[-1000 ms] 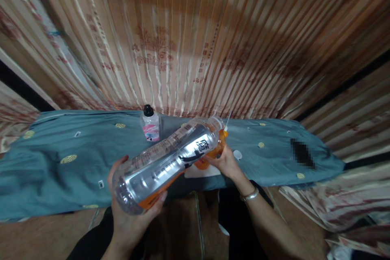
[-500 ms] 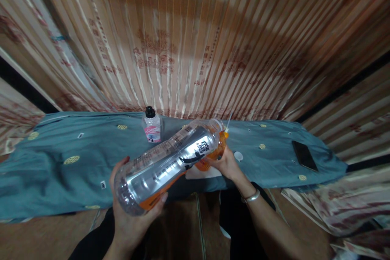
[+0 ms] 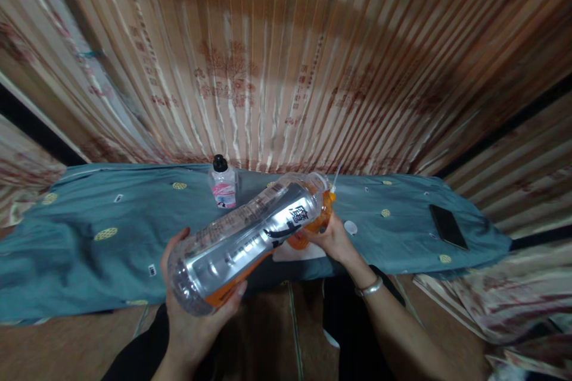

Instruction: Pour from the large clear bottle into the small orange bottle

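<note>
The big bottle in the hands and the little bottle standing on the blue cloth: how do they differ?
The big bottle is tipped almost on its side, gripped at its base by the left hand; the little bottle stands upright, untouched. The big bottle has a silver and orange label and no cap on its mouth; the little bottle has a pink label and a black cap. The big bottle is far longer. Both are clear plastic.

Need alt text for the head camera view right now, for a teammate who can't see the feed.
The left hand tilts a large clear plastic bottle, its mouth meeting a small orange container held by the right hand. Behind them, on a teal cloth, stand a small black-capped bottle, a white cap and a dark phone before striped curtains.
</note>
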Demonstrator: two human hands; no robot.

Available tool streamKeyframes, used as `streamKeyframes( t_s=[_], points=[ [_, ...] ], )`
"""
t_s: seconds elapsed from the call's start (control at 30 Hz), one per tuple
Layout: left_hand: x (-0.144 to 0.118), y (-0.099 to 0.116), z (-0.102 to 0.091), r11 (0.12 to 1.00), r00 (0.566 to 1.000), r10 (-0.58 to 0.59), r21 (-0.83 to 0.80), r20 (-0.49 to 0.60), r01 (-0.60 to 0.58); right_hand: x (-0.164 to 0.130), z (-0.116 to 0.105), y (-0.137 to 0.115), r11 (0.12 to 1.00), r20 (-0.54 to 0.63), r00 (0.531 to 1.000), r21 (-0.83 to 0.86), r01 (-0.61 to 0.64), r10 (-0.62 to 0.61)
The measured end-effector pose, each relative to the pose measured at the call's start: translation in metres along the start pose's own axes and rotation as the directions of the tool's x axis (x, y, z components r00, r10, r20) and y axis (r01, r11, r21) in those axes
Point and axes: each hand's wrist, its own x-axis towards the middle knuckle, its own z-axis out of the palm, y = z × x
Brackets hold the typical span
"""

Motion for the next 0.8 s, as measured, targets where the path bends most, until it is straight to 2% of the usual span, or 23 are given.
streamKeyframes(
  t_s=[0.07, 0.27, 0.43, 0.6, 0.8],
  points=[
    [0.000, 0.000, 0.000, 1.000, 1.000, -0.012, -0.001, -0.008, 0.012, 0.000, 0.000, 0.000, 1.000, 0.005, 1.000, 0.009, -0.015, 0.015],
    [0.001, -0.010, -0.001, 0.996, 0.997, 0.081, 0.024, 0.010, -0.081, 0.000, 0.001, -0.001, 0.999, 0.007, 0.999, 0.036, -0.040, 0.039],
    [0.000, -0.003, 0.000, 1.000, 1.000, -0.018, -0.009, -0.001, 0.018, 0.000, 0.001, 0.000, 0.998, 0.014, 1.000, 0.051, -0.027, 0.027],
    [0.000, 0.002, 0.000, 1.000, 1.000, -0.008, -0.008, 0.009, 0.009, 0.000, 0.001, 0.000, 1.000, 0.000, 1.000, 0.018, -0.016, 0.016],
    [0.000, 0.009, 0.000, 0.994, 0.996, -0.093, -0.049, 0.005, 0.093, 0.000, 0.002, -0.001, 0.998, 0.007, 0.999, 0.053, -0.044, 0.044]
  ],
)
